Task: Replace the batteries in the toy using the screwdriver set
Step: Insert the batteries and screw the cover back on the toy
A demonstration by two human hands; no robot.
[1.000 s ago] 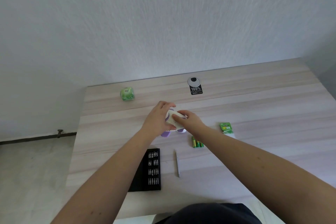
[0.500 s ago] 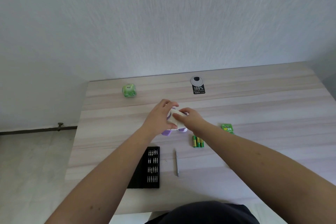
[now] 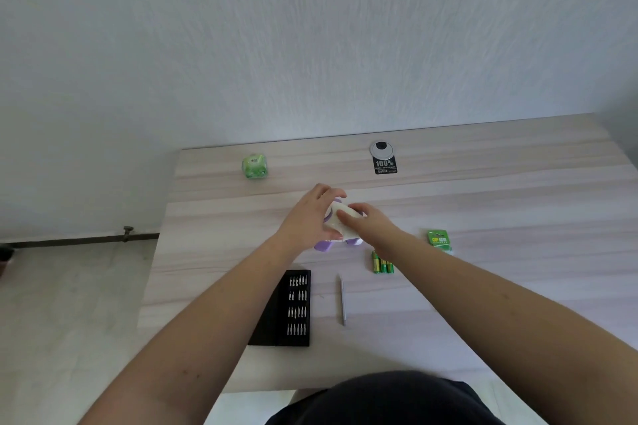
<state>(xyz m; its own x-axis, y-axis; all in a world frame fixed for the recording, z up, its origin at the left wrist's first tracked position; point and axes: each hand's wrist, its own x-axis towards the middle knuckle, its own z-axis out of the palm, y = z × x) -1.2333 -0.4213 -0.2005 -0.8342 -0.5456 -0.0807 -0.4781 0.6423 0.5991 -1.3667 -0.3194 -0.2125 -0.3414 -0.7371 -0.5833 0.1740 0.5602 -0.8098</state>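
Observation:
A white and purple toy (image 3: 336,225) stands in the middle of the wooden table (image 3: 483,190). My left hand (image 3: 309,217) grips it from the left, fingers curled over its top. My right hand (image 3: 371,222) holds its right side, fingers on the white shell. The black bit case (image 3: 293,309) of the screwdriver set lies open nearer to me, with the thin silver screwdriver handle (image 3: 342,300) beside it on the right. Loose green batteries (image 3: 381,264) lie just right of the toy, partly under my right forearm. A green battery pack (image 3: 439,241) lies farther right.
A green cube-shaped box (image 3: 254,166) sits at the table's back left. A round grey cable grommet (image 3: 381,149) with a black label (image 3: 385,166) is at the back centre. The table's left edge drops to a pale floor (image 3: 69,304). A white wall stands behind.
Both hands stay on the toy with only slight shifts of the fingers. The view has tilted a little, so everything sits slightly higher and to the right in the frame.

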